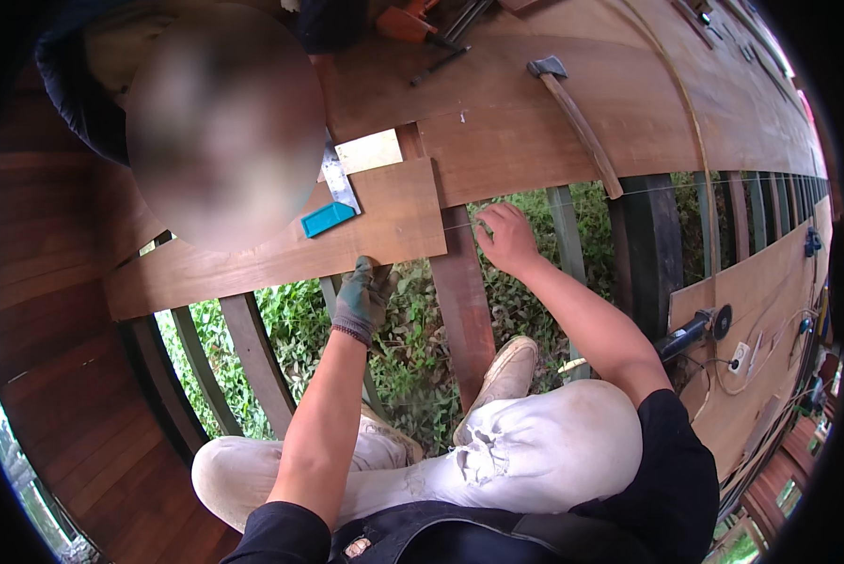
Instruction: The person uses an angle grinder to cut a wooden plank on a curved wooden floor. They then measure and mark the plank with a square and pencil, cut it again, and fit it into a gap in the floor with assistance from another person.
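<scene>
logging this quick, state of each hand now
Left hand: gloved, touching the plank at its near edge; grip unclear.
Right hand: bare, partly curled; can't tell whether it holds anything.

Joists run in a row, with leafy green plants in the gaps beneath them. Left of the joists is red-brown planking; across their far part, broad wooden panels. Daylight brightens the plants.
</scene>
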A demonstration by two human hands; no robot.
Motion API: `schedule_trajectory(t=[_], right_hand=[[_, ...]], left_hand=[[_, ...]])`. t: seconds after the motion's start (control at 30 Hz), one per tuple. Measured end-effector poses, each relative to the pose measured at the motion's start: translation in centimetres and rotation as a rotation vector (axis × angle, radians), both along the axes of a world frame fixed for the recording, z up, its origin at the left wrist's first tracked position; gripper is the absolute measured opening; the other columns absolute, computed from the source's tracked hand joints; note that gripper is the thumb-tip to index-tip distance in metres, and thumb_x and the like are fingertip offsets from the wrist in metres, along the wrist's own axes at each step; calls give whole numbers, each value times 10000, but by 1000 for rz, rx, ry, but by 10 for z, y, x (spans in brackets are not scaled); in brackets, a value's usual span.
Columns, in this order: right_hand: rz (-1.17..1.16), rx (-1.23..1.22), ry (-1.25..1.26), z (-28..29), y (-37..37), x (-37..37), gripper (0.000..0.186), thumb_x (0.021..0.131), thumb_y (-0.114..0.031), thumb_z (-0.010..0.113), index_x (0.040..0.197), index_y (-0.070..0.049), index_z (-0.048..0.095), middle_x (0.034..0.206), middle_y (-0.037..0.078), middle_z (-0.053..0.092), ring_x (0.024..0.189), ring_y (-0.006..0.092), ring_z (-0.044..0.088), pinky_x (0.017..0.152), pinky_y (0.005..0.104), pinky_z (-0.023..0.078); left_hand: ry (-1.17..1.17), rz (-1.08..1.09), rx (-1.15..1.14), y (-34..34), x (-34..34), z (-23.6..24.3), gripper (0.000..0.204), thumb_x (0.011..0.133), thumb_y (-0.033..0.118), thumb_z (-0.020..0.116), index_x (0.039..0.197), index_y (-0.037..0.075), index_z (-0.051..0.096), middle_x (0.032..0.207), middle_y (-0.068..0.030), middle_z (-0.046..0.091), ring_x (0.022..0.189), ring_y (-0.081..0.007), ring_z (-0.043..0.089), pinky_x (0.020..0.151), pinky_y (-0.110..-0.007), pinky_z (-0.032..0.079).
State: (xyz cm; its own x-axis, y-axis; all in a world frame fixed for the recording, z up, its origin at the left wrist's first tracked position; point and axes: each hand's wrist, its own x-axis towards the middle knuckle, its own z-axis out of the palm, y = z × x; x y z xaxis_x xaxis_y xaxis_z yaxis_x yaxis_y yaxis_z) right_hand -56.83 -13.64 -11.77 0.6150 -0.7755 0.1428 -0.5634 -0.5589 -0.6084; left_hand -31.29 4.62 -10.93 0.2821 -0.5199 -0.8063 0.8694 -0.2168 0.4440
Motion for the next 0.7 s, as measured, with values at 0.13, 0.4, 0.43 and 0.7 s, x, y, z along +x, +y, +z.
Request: schedule_trajectory(t=[0.13,0.4,0.43,0.7], right_hand=[[0,0,-6,6,1,5,208,855,-137,694,1027,-20,698,1029,141,661,1057,354,602,966,493,480],[-53,-99,-7,20,7,-18,239,858,-107,681,1078,-14,672,1100,158,646,1088,369,601,976,481,490],[-83,-96,1,24,12,-28,246,860,-106,680,1087,-14,670,1106,161,646,1094,371,601,977,483,492],[-692,-231,212,46,76,-191,353,836,-98,699,1181,-37,656,1200,173,658,1169,384,578,1023,499,447]], left_hand=[[56,-8,-61,-4,-9,1,223,1029,253,662,1208,139,594,1176,-24,647,1129,-247,663,902,-437,627],[57,-25,24,-6,-20,0,275,1043,243,636,1285,145,548,1228,-33,646,1155,-244,656,913,-435,620],[48,-62,-8,-5,-21,1,274,1046,249,632,1286,148,549,1229,-32,646,1156,-242,657,919,-439,615],[100,-155,-31,-14,-42,10,231,1033,260,657,1227,158,586,1154,-18,677,1089,-234,696,876,-427,612]])
